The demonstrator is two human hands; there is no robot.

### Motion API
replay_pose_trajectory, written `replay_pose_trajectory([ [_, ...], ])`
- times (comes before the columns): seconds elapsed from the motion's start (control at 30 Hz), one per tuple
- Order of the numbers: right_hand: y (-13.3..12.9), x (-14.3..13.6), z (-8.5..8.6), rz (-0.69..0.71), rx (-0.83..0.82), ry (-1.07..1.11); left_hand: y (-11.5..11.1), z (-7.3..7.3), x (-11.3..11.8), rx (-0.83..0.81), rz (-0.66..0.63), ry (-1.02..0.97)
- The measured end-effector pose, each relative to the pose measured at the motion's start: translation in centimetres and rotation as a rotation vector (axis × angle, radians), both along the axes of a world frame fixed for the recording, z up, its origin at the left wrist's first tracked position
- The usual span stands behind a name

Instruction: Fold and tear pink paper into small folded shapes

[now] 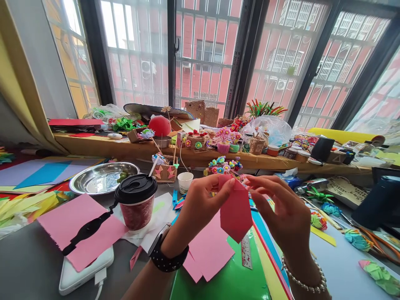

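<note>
A folded pink paper piece point(236, 212) hangs upright at the centre, its lower end pointed. My left hand point(208, 198) pinches its upper left edge between thumb and fingers. Close to the paper's upper right corner is my right hand point(281, 208), its fingers spread and curved; its fingertips are near the edge, and no gripped part shows between them. Below the paper, pink sheets point(208, 250) lie on a green board point(225, 287), beside a small ruler point(246, 252).
A lidded cup point(136, 208) stands left of my left hand, near a metal plate point(90, 179) and a white power bank point(84, 271). A paper cup point(185, 181) is behind my hands. Folded paper pieces point(358, 240) lie at right. Crafts crowd the windowsill point(200, 160).
</note>
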State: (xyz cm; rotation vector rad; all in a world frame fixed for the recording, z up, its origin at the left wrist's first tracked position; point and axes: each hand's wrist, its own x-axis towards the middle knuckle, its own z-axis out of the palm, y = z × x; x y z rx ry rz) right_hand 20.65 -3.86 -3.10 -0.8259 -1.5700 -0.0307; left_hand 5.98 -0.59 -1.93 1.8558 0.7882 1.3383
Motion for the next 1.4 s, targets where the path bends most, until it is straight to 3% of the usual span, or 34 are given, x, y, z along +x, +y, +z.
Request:
replay_pose_trajectory([
  [0.13,0.0,0.2,0.2,0.060,-0.249,0.238,0.1,-0.1,-0.2,0.080,-0.024,0.121],
  [0.33,0.2,1.2,0.4,0.269,-0.576,0.136,0.1,0.1,-0.7,0.129,-0.087,0.225],
  [0.53,-0.1,1.8,0.7,0.315,-0.728,0.099,0.2,0.0,-0.9,0.147,-0.125,0.320],
  [1.0,-0.2,2.1,0.8,0.333,-0.769,0.058,0.2,-0.2,-0.8,0.124,-0.131,0.352],
  [1.4,-0.5,2.8,1.2,0.309,-0.748,-0.055,0.4,-0.2,-0.4,-0.177,-0.296,0.203],
])
